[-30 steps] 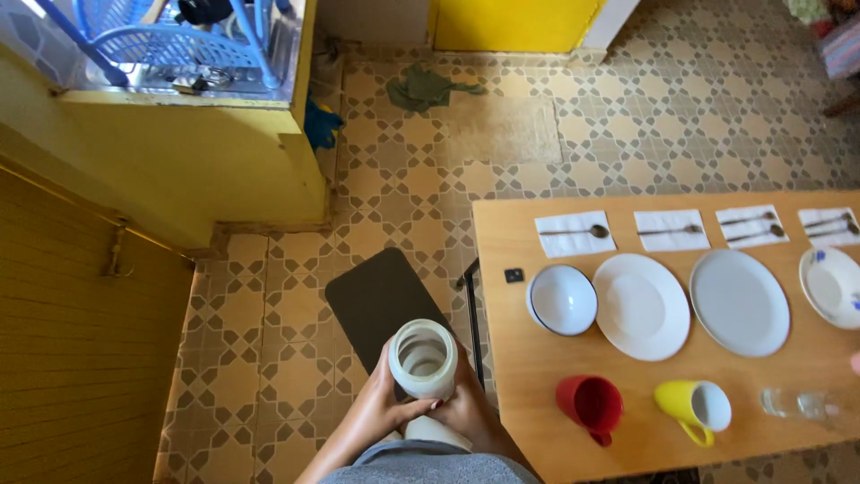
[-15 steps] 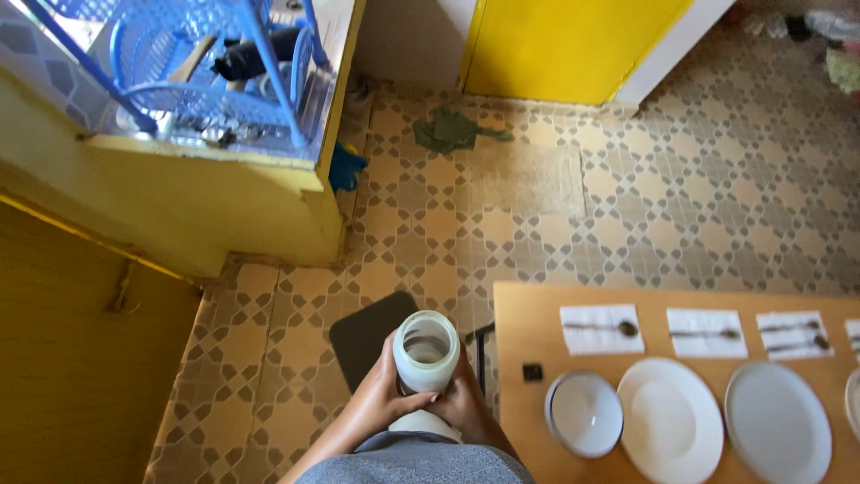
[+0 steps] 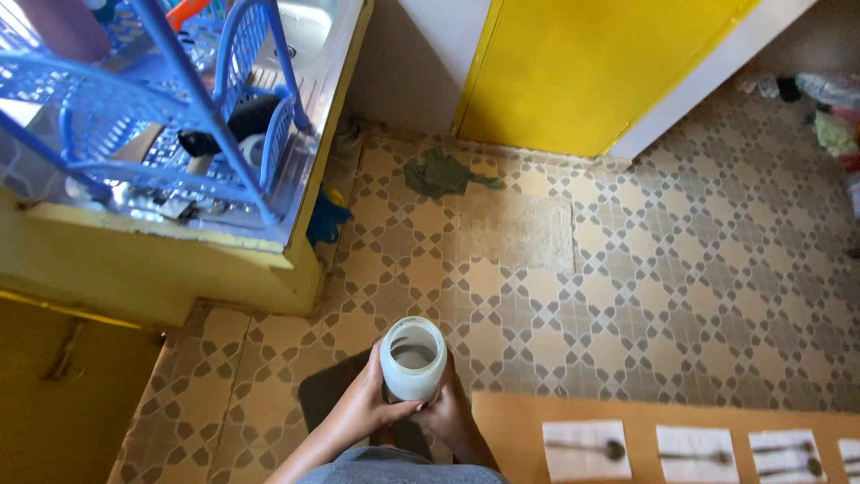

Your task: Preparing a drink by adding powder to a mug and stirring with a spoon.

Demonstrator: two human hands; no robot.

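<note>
A white, frosted open-topped jar (image 3: 412, 358) stands upright in front of my body, held between both hands. My left hand (image 3: 363, 403) wraps its left side with the fingers curled round the front. My right hand (image 3: 448, 408) grips its right side from below. The jar's mouth faces up and a little liquid seems to show inside. Under the jar lies a dark stool seat (image 3: 327, 394), partly hidden by my arms.
A blue dish rack (image 3: 152, 99) sits on a steel sink counter (image 3: 296, 63) at upper left, above a yellow cabinet. A yellow door (image 3: 591, 63) and a green rag (image 3: 443, 172) are farther off. The wooden table edge (image 3: 511, 430) carries napkins with spoons (image 3: 587, 448).
The view has tilted up and toward the sink: the plates, bowl and cups have slid out of sight and the dish rack looms larger. Both hands still hold the jar.
</note>
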